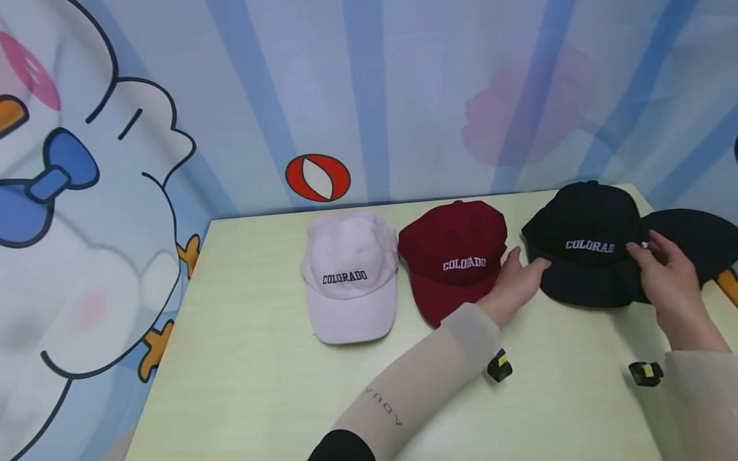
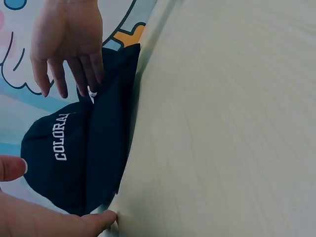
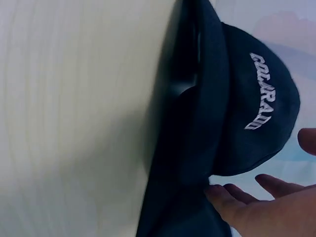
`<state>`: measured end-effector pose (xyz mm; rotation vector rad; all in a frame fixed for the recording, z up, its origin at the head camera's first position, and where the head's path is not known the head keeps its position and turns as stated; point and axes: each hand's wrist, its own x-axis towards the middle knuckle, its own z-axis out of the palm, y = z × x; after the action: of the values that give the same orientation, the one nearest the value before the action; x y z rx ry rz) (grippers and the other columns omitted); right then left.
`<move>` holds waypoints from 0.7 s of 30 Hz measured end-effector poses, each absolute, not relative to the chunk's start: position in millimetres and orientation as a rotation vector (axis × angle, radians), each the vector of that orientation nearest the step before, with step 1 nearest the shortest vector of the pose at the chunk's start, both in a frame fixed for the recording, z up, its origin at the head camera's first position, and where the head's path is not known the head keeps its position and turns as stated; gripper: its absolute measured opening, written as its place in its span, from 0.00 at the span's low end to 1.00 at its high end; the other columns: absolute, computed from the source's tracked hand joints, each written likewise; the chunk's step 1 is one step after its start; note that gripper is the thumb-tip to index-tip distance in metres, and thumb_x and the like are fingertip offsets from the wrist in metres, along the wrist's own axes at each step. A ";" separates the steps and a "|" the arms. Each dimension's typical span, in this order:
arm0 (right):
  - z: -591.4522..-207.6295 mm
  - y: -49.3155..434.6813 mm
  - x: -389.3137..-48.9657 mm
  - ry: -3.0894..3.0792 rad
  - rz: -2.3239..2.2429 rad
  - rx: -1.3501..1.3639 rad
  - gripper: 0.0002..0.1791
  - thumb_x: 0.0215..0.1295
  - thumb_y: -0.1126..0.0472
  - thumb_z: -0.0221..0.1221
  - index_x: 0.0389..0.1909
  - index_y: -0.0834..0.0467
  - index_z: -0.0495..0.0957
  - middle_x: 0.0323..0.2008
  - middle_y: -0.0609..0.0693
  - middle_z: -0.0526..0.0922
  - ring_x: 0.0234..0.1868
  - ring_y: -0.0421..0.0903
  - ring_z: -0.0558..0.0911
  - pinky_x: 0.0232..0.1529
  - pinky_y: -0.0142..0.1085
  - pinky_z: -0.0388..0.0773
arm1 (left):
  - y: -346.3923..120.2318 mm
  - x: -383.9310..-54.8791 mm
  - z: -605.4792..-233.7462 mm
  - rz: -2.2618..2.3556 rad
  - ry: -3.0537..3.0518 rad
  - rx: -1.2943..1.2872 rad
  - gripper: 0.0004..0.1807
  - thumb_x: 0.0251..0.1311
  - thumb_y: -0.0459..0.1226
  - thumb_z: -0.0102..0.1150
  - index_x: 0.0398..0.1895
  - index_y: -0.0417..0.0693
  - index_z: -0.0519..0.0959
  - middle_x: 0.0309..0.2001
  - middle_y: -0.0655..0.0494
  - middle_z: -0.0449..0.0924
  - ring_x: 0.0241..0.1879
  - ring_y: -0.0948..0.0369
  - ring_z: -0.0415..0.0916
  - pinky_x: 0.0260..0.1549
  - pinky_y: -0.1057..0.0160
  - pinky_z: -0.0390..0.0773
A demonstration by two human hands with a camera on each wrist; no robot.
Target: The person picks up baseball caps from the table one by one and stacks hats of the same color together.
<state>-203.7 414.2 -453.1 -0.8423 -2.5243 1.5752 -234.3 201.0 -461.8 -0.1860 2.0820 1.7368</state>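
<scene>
A black cap (image 1: 588, 224) with white lettering lies at the right of the table, its brim facing the near side. Partly behind it, a second black item (image 1: 700, 243), its shape like a cap or brim, reaches further right. My left hand (image 1: 516, 282) is at the black cap's left side, thumb and fingers spread; a fingertip is close to the brim, and contact is unclear. At the cap's right side my right hand (image 1: 671, 275) has loosely extended fingers touching or nearly touching its edge. A small white spot (image 2: 92, 92) shows by those fingertips.
A dark red cap (image 1: 455, 240) lies just left of my left hand, beside a pale lilac cap (image 1: 352, 256). Small black-and-yellow devices (image 1: 500, 366) show beside both wrists. A printed cartoon backdrop (image 1: 369, 96) stands behind the pale table (image 1: 248, 358).
</scene>
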 end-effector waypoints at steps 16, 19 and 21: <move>-464.8 428.7 -202.0 -2.486 1.801 -0.721 0.41 0.75 0.37 0.53 0.83 0.41 0.51 0.52 0.21 0.68 0.60 0.29 0.69 0.73 0.28 0.63 | 211.7 -223.2 -461.9 1.718 2.115 -0.211 0.37 0.64 0.50 0.62 0.77 0.60 0.66 0.74 0.63 0.69 0.71 0.62 0.67 0.73 0.56 0.68; -465.0 427.8 -200.4 -2.520 1.768 -0.712 0.41 0.75 0.36 0.52 0.83 0.40 0.50 0.61 0.28 0.69 0.64 0.32 0.68 0.76 0.32 0.61 | 213.9 -215.4 -458.4 1.655 2.142 -0.226 0.37 0.63 0.51 0.62 0.76 0.63 0.65 0.73 0.64 0.69 0.69 0.62 0.67 0.73 0.53 0.68; -465.3 427.1 -199.3 -2.549 1.746 -0.697 0.41 0.76 0.36 0.51 0.83 0.41 0.50 0.67 0.32 0.67 0.65 0.33 0.68 0.75 0.32 0.62 | 214.4 -211.3 -456.0 1.629 2.149 -0.239 0.37 0.63 0.51 0.62 0.76 0.64 0.65 0.73 0.65 0.68 0.69 0.62 0.67 0.73 0.52 0.68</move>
<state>-199.3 427.1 -465.3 -0.6968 -2.5491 1.7459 -211.3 214.4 -456.0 -0.2387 2.1487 1.6292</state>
